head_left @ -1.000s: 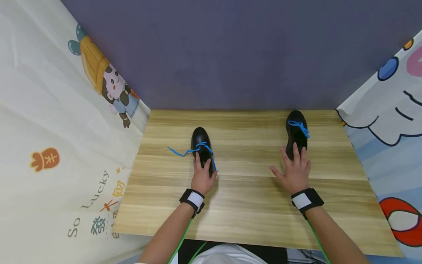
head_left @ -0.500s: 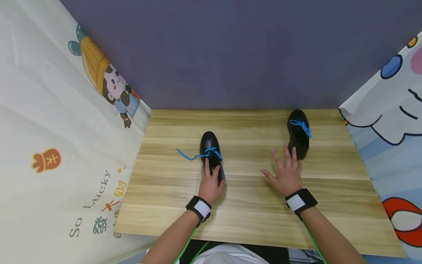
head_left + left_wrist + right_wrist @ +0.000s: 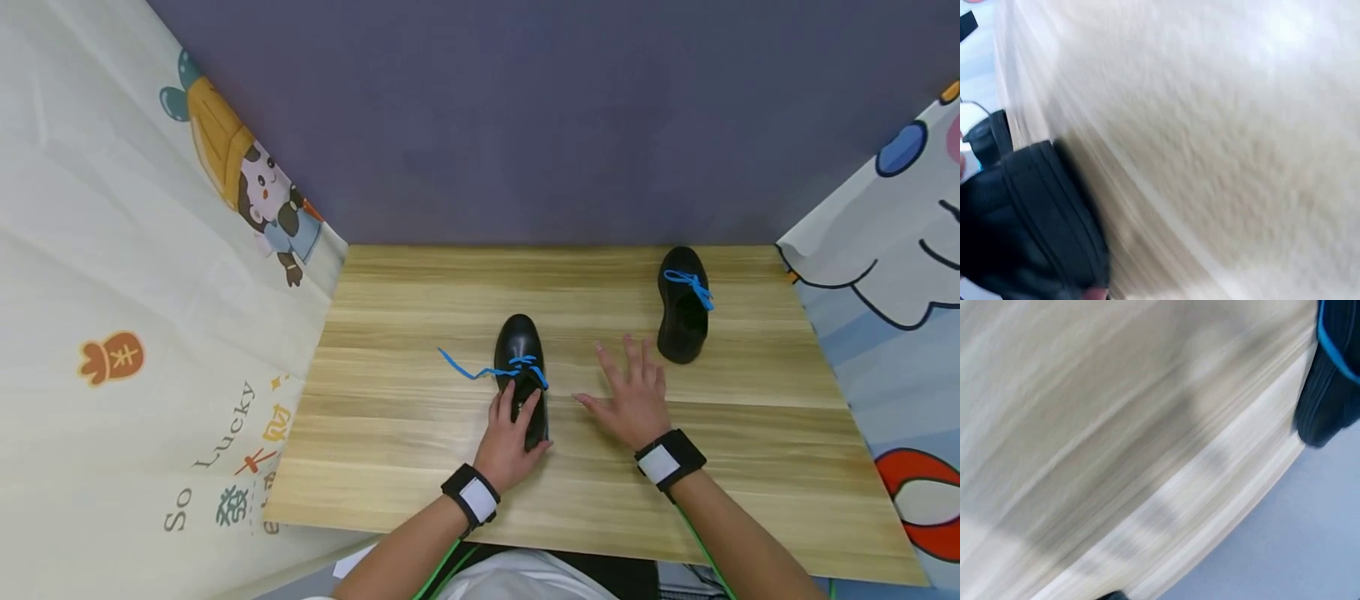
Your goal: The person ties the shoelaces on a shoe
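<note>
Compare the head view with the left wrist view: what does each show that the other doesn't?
Only head: the wall, the cartoon figure and the loose lace.
Only left wrist: close-up, seam-like lines on the left shoe.
Both: that shoe and the table. I can't identify the smaller dark shape at the left wrist view's left side.

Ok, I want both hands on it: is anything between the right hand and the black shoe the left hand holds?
Nothing visible: in the head view, only bare wooden tabletop separates the right hand from the black lace-up shoe.
</note>
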A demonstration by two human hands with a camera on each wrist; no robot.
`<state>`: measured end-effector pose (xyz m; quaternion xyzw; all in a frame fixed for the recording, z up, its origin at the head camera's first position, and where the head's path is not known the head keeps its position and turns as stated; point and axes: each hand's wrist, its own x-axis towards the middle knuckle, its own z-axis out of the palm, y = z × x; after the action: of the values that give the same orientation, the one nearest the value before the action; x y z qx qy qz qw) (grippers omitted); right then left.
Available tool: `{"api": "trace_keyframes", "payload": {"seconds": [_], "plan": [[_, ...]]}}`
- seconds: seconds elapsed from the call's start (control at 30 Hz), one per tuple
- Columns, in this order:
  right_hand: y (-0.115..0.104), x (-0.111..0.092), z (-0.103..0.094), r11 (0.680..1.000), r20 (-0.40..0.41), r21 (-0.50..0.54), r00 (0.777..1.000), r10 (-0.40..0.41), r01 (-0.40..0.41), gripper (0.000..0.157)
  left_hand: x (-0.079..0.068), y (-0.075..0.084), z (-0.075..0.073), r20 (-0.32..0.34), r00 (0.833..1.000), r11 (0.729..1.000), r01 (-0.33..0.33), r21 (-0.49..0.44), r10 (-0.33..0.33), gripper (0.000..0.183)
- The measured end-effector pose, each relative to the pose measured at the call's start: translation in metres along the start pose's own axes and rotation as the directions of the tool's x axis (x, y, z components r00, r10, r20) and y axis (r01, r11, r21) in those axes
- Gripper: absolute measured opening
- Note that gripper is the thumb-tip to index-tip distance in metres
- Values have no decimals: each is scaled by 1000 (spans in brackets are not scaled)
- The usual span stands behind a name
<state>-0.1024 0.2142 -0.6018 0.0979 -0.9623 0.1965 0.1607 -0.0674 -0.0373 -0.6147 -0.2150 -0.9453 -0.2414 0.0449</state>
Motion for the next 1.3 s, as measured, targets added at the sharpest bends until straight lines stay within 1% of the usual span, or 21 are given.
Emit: {"api": "trace_keyframes", "payload": {"seconds": [0.07, 0.13, 0.23, 0.3, 0.37, 0.4, 0.43, 0.5, 0.57, 0.6, 0.67, 0.7, 0.8, 0.87, 0.93, 1.03, 1.13, 1.3], "plan": [[-4, -1, 3, 1000, 13, -3, 1000, -13, 13, 94, -3, 3, 1, 14, 1000, 999, -27, -18, 27, 88], [-7, -2, 6, 1000, 27, -5, 999, -27, 27, 91, -5, 5, 1, 8, 998, 997, -55, -47, 55, 85], [-13, -3, 9, 999, 32, -1, 998, -49, 49, 90, -6, 5, 0, -31, 995, 992, -93, -80, 91, 74], [-16, -2, 12, 998, 26, 12, 998, -60, 59, 90, -5, 2, -1, -64, 993, 990, -101, -103, 95, 66], [-20, 0, 15, 997, 20, 22, 997, -70, 70, 90, -2, -1, -3, -99, 992, 990, -86, -110, 76, 62], [-22, 1, 16, 997, 17, 29, 997, -76, 75, 90, 1, -3, -4, -109, 992, 992, -68, -103, 56, 61], [-24, 2, 18, 996, 17, 40, 997, -81, 80, 91, 4, -5, -5, -119, 992, 995, -44, -92, 33, 61], [-28, 5, 21, 993, 28, 73, 995, -91, 89, 89, 10, -8, -6, -125, 992, 998, 22, -60, -30, 64], [-32, 7, 24, 990, 52, 100, 994, -100, 95, 83, 18, -11, -8, -113, 989, 996, 90, -21, -92, 69], [-34, 8, 26, 989, 66, 110, 992, -105, 97, 81, 22, -12, -8, -96, 988, 993, 120, 4, -119, 72], [-37, 9, 29, 987, 93, 124, 989, -114, 102, 76, 29, -13, -10, -55, 986, 986, 159, 42, -156, 76], [-39, 9, 30, 986, 103, 127, 988, -119, 105, 74, 33, -13, -11, -35, 986, 984, 167, 56, -165, 76], [-43, 10, 32, 985, 114, 124, 985, -133, 119, 66, 40, -14, -16, 30, 985, 981, 169, 96, -172, 71], [-44, 10, 33, 984, 115, 125, 983, -141, 126, 60, 41, -15, -18, 71, 982, 981, 166, 102, -174, 66], [-46, 9, 33, 983, 111, 130, 983, -143, 129, 55, 41, -16, -20, 95, 981, 982, 162, 97, -171, 64], [-49, 7, 32, 981, 112, 147, 984, -140, 123, 51, 38, -19, -22, 97, 984, 987, 146, 73, -152, 61], [-53, 3, 30, 979, 119, 174, 985, -127, 106, 48, 35, -24, -22, 75, 989, 991, 123, 51, -127, 56], [-57, -1, 31, 971, 135, 232, 986, -99, 66, 41, 31, -28, -22, 63, 992, 994, 113, -2, -113, 42]]}}
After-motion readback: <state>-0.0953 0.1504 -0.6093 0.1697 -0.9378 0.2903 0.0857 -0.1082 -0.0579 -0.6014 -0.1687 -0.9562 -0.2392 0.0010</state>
